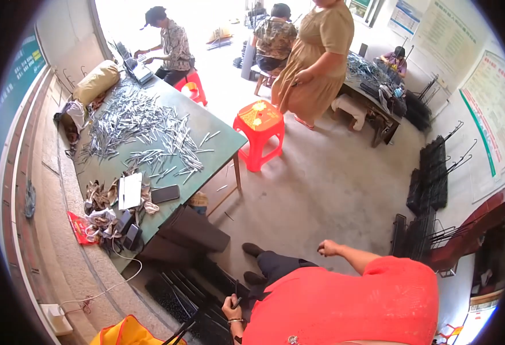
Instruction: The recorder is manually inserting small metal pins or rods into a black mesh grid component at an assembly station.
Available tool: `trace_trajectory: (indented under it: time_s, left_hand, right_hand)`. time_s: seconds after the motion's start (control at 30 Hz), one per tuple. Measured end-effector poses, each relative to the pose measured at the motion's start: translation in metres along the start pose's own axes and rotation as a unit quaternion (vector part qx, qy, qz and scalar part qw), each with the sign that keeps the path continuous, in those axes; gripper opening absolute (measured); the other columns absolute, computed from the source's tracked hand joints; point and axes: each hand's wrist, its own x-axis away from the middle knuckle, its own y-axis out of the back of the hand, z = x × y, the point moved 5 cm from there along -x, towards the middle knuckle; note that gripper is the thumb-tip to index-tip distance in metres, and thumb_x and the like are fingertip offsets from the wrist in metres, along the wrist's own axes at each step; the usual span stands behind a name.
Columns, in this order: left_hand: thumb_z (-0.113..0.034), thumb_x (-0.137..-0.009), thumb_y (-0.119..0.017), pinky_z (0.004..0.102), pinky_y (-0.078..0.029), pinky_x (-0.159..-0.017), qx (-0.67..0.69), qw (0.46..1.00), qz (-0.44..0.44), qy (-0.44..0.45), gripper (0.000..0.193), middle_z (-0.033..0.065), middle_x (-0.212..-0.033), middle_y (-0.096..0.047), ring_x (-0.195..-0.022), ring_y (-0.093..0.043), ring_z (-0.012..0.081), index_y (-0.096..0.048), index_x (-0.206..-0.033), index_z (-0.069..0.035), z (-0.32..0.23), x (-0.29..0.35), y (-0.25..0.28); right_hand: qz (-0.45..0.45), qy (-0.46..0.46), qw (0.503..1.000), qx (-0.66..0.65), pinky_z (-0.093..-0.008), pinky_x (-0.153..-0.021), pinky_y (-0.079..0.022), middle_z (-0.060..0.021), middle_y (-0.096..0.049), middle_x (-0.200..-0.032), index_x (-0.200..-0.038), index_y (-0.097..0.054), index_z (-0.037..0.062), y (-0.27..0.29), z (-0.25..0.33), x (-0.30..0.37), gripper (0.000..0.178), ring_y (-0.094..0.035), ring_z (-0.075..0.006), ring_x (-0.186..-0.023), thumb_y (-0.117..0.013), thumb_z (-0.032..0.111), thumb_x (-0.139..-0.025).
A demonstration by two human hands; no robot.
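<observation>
My left hand, with a bracelet at its wrist, is closed round a slim dark rod-like piece. It is low in the view, beside a pile of long black parts at its left. My right hand is held out to the right of my legs, above the bare floor, with its fingers curled. Whatever lies in those fingers, if anything, is too small to make out. My red shirt fills the lower part of the view, and my dark trousers stretch to the left.
A green table holds many grey metal pieces, a phone and rags. A red stool stands mid-floor near a person in a tan dress. Other people sit working farther back. Black racks line the right wall.
</observation>
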Motion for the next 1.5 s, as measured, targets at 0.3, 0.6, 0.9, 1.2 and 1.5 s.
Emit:
trace_trajectory:
  time_s: [0.3, 0.6, 0.9, 1.2, 1.5]
  left_hand:
    - [-0.007, -0.085, -0.052, 0.0318, -0.047, -0.071, -0.017, 0.995, 0.085, -0.044, 0.012, 0.0113, -0.083, -0.061, -0.079, -0.06, 0.0235, -0.061, -0.091, -0.005, 0.025, -0.01, -0.003]
    - [-0.001, -0.082, -0.048, 0.0344, -0.047, -0.069, -0.076, 0.996, 0.048, -0.021, 0.015, 0.0119, -0.078, -0.059, -0.075, -0.059, 0.0274, -0.062, -0.084, -0.006, 0.043, 0.011, 0.001]
    - [-0.012, -0.088, -0.04, 0.032, -0.045, -0.062, -0.075, 0.988, -0.059, -0.118, 0.021, 0.0101, -0.073, -0.054, -0.068, -0.054, 0.0201, -0.058, -0.085, -0.001, 0.046, -0.004, 0.0]
    - [-0.005, -0.084, -0.046, 0.0308, -0.047, -0.065, -0.012, 0.996, -0.049, 0.075, 0.015, 0.0105, -0.074, -0.059, -0.068, -0.059, 0.0209, -0.061, -0.084, -0.006, 0.075, 0.013, -0.01]
    - [-0.005, -0.065, -0.066, 0.0331, -0.049, -0.074, -0.132, 0.991, -0.021, 0.008, 0.041, 0.0115, -0.087, -0.058, -0.08, -0.059, 0.0252, -0.055, -0.104, -0.005, 0.062, 0.02, 0.005]
  right_hand:
    - [0.054, 0.003, 0.998, -0.015, -0.0314, -0.061, -0.052, -0.0092, -0.066, -0.074, -0.094, -0.066, 0.0028, -0.047, -0.017, -0.027, 0.024, -0.064, -0.0169, -0.061, -0.055, 0.015, -0.077]
    - [-0.013, 0.062, 0.991, -0.115, -0.0301, -0.062, -0.052, -0.0102, -0.067, -0.082, -0.101, -0.063, 0.0007, 0.024, 0.02, -0.084, 0.026, -0.064, -0.0156, -0.065, -0.053, 0.013, -0.081]
    - [0.027, 0.203, 0.978, 0.044, -0.0361, -0.08, -0.048, -0.017, -0.061, -0.102, -0.112, -0.058, 0.0081, 0.021, 0.083, -0.115, 0.037, -0.059, -0.0297, -0.093, -0.056, 0.027, -0.081]
    - [0.369, 0.314, 0.866, 0.122, -0.0393, -0.061, -0.048, -0.0211, -0.062, -0.081, -0.133, -0.031, -0.0025, -0.097, 0.269, 0.003, 0.067, -0.062, -0.0296, -0.063, -0.059, 0.028, -0.081]
    - [0.138, 0.349, 0.925, 0.068, -0.0428, -0.075, -0.047, -0.0246, -0.061, -0.094, -0.101, -0.06, -0.002, -0.1, 0.191, 0.006, 0.043, -0.06, -0.0377, -0.087, -0.059, 0.035, -0.079]
